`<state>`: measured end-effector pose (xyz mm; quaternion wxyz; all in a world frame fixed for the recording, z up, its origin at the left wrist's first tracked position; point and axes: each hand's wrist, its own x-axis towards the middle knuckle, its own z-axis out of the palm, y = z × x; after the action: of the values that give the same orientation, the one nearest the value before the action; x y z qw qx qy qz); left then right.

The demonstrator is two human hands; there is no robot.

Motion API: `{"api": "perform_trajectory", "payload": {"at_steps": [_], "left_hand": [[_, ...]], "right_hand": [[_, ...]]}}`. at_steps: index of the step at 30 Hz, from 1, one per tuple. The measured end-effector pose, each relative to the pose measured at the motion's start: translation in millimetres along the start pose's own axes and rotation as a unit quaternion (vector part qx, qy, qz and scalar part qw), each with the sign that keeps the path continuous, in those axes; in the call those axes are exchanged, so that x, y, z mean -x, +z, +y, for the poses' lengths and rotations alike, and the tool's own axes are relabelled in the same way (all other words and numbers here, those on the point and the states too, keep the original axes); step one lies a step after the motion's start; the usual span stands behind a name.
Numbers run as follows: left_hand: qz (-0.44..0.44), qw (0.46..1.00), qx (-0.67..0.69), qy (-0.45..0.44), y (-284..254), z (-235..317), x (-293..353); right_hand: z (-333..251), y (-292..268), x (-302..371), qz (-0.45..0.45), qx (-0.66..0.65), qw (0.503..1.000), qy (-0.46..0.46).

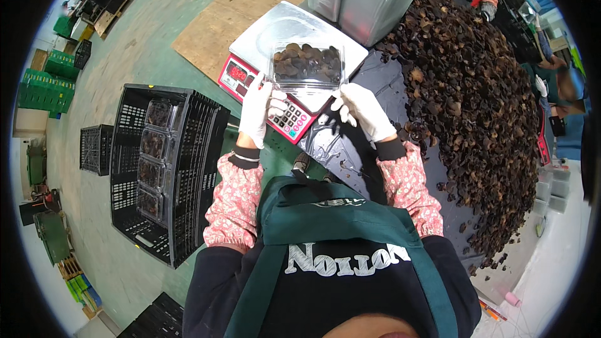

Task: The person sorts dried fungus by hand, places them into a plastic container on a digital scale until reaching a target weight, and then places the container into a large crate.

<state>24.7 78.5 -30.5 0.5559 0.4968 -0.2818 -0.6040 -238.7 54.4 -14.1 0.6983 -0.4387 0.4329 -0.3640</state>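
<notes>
A clear plastic clamshell box (308,75), partly filled with dark brown, curled pieces that look like wood ear mushrooms, is over the silver pan of a red weighing scale (294,119). Whether it rests on the pan or is slightly raised, I cannot tell. My left hand (258,111), in a white glove, has its fingers closed at the box's near left corner, beside the lit red display. At the near right corner, my right hand (362,109), also gloved in white, pinches the edge with curled fingers.
A large heap of mushrooms (469,106) covers the dark sheet on the right. Tall stacks of clear boxes (375,0) stand behind the scale. On my left, a black crate (194,169) holds several filled boxes (151,172). Another person's gloved hand (488,10) is across the heap.
</notes>
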Motion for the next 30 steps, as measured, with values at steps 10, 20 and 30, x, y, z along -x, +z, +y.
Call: {"api": "perform_trajectory", "payload": {"at_steps": [10, 20, 30], "left_hand": [[0.224, 0.964, 0.073, -0.126, -118.1, -77.4, 108.9], [-0.049, 0.994, 0.096, -0.006, -44.2, -81.9, 96.8], [0.241, 0.951, -0.133, 0.144, -117.1, 29.1, 140.8]], "right_hand": [[-3.0, -82.1, 30.6, 0.185, 0.057, 0.981, -0.019], [-51.7, 29.6, -101.8, 0.080, 0.584, 0.766, -0.257], [-32.2, 136.1, -25.8, -0.265, 0.525, 0.788, -0.183]]}}
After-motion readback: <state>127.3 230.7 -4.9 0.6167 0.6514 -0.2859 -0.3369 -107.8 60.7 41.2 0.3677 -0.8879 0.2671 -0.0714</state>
